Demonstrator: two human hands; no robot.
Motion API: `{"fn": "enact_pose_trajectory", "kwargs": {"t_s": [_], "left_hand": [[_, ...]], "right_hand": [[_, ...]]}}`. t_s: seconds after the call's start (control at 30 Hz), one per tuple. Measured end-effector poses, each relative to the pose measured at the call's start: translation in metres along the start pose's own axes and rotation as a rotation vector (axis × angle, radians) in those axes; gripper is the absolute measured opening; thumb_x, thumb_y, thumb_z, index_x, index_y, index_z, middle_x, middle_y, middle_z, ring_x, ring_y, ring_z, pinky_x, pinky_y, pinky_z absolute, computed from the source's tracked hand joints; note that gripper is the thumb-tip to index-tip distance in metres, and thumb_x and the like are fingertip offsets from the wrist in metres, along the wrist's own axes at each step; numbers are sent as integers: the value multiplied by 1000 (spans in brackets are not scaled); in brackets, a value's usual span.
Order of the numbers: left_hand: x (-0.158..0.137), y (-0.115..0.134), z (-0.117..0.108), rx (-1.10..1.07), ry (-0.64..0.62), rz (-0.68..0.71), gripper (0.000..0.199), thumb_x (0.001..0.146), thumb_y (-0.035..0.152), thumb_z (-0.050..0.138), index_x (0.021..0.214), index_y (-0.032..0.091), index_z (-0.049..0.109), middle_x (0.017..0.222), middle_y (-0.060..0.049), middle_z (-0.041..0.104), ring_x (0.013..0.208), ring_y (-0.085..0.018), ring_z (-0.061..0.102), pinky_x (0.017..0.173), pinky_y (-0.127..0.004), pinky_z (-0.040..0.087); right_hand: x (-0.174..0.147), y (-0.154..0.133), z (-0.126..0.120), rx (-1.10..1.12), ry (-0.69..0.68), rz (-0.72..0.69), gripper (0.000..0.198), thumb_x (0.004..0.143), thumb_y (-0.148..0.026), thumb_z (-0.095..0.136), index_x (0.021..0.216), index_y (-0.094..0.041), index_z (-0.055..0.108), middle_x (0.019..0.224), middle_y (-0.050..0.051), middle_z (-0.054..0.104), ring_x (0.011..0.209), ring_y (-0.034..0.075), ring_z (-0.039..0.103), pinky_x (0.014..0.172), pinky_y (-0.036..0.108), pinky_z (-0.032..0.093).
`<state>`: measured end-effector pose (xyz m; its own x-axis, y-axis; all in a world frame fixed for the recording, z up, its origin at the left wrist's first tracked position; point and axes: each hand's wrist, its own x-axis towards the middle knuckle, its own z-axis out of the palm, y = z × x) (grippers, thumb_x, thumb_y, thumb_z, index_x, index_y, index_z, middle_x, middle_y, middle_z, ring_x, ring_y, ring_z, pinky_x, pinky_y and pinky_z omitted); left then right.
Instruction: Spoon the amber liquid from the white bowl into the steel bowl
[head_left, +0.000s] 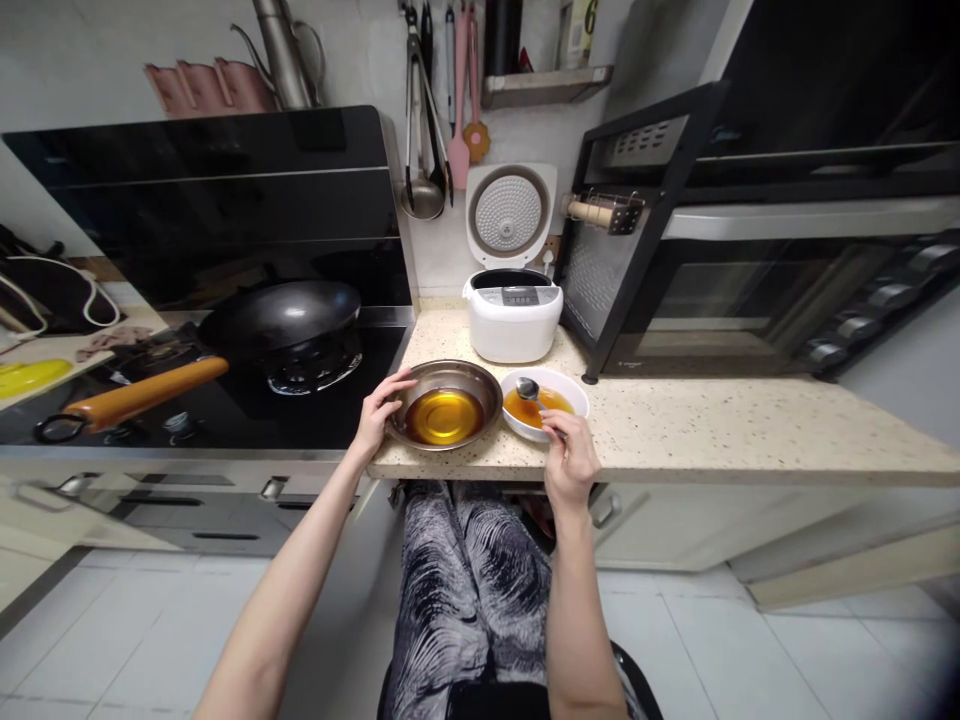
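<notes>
A wide metal bowl with clear amber liquid in it stands at the counter's front edge. My left hand grips its left rim, fingers over the edge and on the inside. Close by on the right is a white bowl that holds a more orange, cloudier liquid. My right hand pinches the handle of a metal spoon above this white bowl. The spoon's head is raised over the liquid near the bowl's far left side. Whether the spoon carries any liquid I cannot tell.
Behind the bowls stands a white rice cooker with its lid up. A black wok sits on the stove at left, its wooden handle pointing toward the front. A black rack with an oven is at right. Utensils hang above.
</notes>
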<state>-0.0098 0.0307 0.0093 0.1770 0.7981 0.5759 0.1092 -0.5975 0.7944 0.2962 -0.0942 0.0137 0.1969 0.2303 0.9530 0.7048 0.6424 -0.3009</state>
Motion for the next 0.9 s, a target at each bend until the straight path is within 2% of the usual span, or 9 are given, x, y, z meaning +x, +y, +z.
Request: {"fn": "enact_pose_trajectory", "kwargs": {"t_s": [0.1, 0.23, 0.5, 0.6, 0.67, 0.8, 0.9], "left_hand": [[0, -1, 0, -5, -10, 3, 43, 77, 26, 55, 112, 22, 81, 147, -7, 65, 143, -35, 52, 127, -56, 29], [0, -1, 1, -19, -6, 7, 46, 75, 23, 54, 112, 22, 81, 145, -7, 65, 143, -35, 52, 127, -56, 29], [0, 2, 3, -21, 14, 22, 48, 71, 21, 52, 109, 22, 82, 142, -6, 68, 141, -35, 55, 126, -57, 32], [0, 2, 3, -32, 22, 22, 49, 69, 20, 52, 107, 22, 83, 142, -6, 68, 141, -35, 55, 126, -57, 33], [0, 1, 4, -41, 30, 24, 50, 68, 19, 51, 106, 22, 83, 142, -6, 69, 141, -35, 56, 126, -57, 33], [0, 1, 5, -52, 36, 21, 52, 65, 17, 50, 105, 22, 83, 141, -5, 69, 141, -35, 56, 126, -56, 34], [-1, 2, 6, -53, 44, 21, 54, 64, 17, 49, 106, 23, 83, 140, -4, 69, 140, -34, 57, 126, -56, 35]], "right_hand": [[-2, 1, 1, 10, -10, -10, 14, 96, -12, 63, 104, -23, 68, 92, 5, 76, 90, 20, 73, 83, 37, 60], [-5, 1, 3, -22, -17, 44, 10, 97, -17, 63, 99, -24, 69, 87, 4, 76, 84, 20, 73, 81, 39, 61], [-10, 4, 2, -20, -57, -14, 28, 96, -5, 54, 106, -25, 70, 92, 4, 76, 89, 20, 73, 82, 40, 60], [-8, 3, 2, -25, -25, -30, 28, 95, -4, 55, 105, -25, 70, 91, 3, 75, 88, 20, 73, 81, 39, 60], [-7, -2, 4, -29, 48, -24, 24, 94, -5, 59, 104, -25, 70, 91, 3, 75, 87, 19, 73, 80, 37, 60], [-8, -20, 14, 34, 228, 121, 10, 95, -14, 65, 100, -23, 67, 89, 2, 73, 85, 19, 72, 78, 37, 60], [-12, -35, 24, 138, 270, 283, 1, 98, -22, 63, 97, -23, 63, 87, 3, 71, 84, 20, 72, 77, 39, 62]]}}
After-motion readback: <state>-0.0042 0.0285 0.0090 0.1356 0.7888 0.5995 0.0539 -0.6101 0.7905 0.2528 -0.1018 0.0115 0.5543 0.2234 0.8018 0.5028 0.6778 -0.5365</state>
